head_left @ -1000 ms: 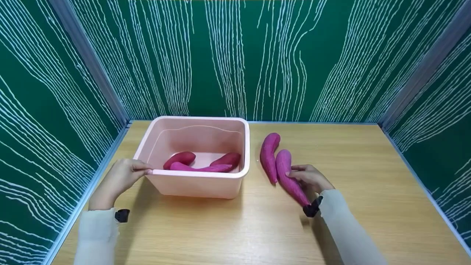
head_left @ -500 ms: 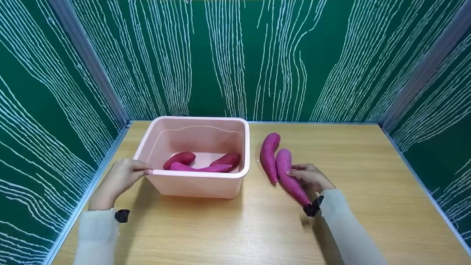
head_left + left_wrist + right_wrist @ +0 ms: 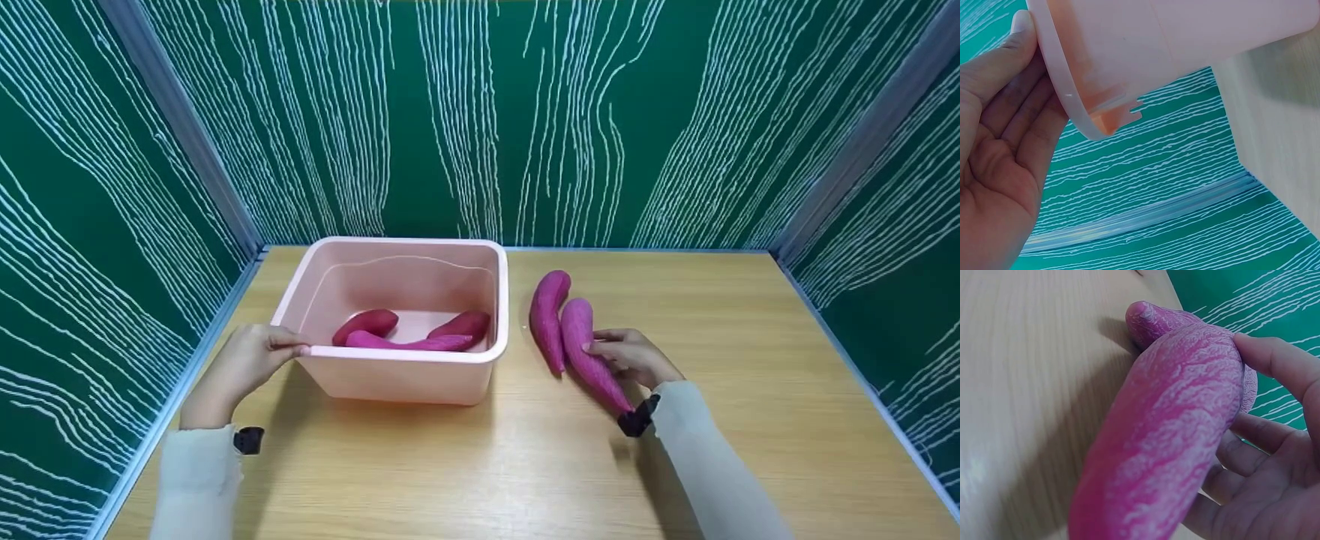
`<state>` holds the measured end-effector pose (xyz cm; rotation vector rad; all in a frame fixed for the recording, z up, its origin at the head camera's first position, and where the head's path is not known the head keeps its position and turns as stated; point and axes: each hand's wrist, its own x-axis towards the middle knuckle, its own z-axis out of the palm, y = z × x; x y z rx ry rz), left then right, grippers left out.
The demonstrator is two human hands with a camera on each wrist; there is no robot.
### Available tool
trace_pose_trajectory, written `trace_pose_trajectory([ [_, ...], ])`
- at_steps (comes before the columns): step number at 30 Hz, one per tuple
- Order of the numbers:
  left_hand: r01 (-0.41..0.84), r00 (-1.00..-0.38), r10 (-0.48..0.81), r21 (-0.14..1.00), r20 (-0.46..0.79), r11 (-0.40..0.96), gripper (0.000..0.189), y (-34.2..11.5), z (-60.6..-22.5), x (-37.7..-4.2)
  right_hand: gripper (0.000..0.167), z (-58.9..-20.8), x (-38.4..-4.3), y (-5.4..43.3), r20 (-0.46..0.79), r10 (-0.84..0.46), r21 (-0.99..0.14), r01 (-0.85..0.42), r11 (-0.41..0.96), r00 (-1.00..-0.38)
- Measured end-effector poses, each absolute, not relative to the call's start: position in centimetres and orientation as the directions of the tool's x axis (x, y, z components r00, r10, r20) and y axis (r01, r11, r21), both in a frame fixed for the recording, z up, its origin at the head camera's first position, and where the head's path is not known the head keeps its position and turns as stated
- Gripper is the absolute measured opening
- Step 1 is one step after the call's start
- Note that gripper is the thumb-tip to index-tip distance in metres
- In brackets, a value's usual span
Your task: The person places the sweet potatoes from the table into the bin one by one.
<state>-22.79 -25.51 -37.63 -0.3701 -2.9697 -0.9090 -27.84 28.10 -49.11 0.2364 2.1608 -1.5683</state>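
Clamping a curved magenta sweet potato (image 3: pixel 592 369) beside the pink plastic bin (image 3: pixel 397 379) my left grip (image 3: pixel 251 357) pinches, my right grip (image 3: pixel 634 357) should lift next.

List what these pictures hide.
Head: near side of the front vegetable in the pink bin, behind its wall.
Left wrist: rest of the bin, beyond the top edge.
Right wrist: one end of the held vegetable, past the bottom edge.
Right wrist: some right hand fingertips, behind that vegetable.
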Motion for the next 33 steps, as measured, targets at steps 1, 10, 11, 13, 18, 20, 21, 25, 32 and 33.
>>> trace_pose_trajectory([
  [1, 0.231, -0.972, 0.221, 0.548, 0.085, 0.804, 0.02, -25.5, -37.7, -22.8, 0.077, -49.1, -27.9, 28.1, -0.457, -0.126, -0.856, 0.396, 0.332, -0.881],
  [10, 0.228, -0.971, 0.229, 0.557, 0.069, 0.799, 0.021, -25.5, -37.5, -22.8, 0.079, -48.7, -27.9, 28.0, -0.464, -0.105, -0.846, 0.405, 0.348, -0.879],
  [11, 0.225, -0.972, 0.228, 0.559, 0.065, 0.798, 0.021, -25.5, -37.5, -22.8, 0.079, -48.6, -27.9, 28.0, -0.465, -0.101, -0.846, 0.408, 0.345, -0.879],
  [13, 0.222, -0.972, 0.228, 0.561, 0.06, 0.797, 0.022, -25.5, -37.5, -22.8, 0.079, -48.5, -27.9, 28.0, -0.463, -0.104, -0.848, 0.406, 0.339, -0.88],
  [18, 0.218, -0.973, 0.225, 0.562, 0.058, 0.798, 0.021, -25.6, -37.5, -22.7, 0.079, -48.2, -28.0, 27.8, -0.458, -0.112, -0.854, 0.402, 0.33, -0.882],
  [20, 0.218, -0.973, 0.225, 0.561, 0.057, 0.798, 0.021, -25.6, -37.5, -22.7, 0.079, -48.1, -28.1, 27.7, -0.456, -0.118, -0.856, 0.399, 0.328, -0.882],
  [21, 0.216, -0.973, 0.224, 0.562, 0.057, 0.798, 0.021, -25.6, -37.5, -22.7, 0.079, -48.1, -28.2, 27.7, -0.456, -0.121, -0.856, 0.397, 0.33, -0.882],
  [25, 0.211, -0.974, 0.218, 0.567, 0.055, 0.797, 0.021, -25.5, -37.5, -22.7, 0.077, -47.7, -28.3, 27.5, -0.452, -0.128, -0.861, 0.393, 0.324, -0.883],
  [32, 0.241, -0.97, 0.223, 0.537, 0.099, 0.808, 0.019, -25.5, -37.7, -22.6, 0.076, -46.9, -28.4, 27.1, -0.442, -0.138, -0.868, 0.384, 0.313, -0.886],
  [33, 0.239, -0.97, 0.222, 0.54, 0.097, 0.807, 0.019, -25.5, -37.7, -22.6, 0.076, -46.7, -28.4, 27.1, -0.441, -0.14, -0.869, 0.383, 0.314, -0.886],
])
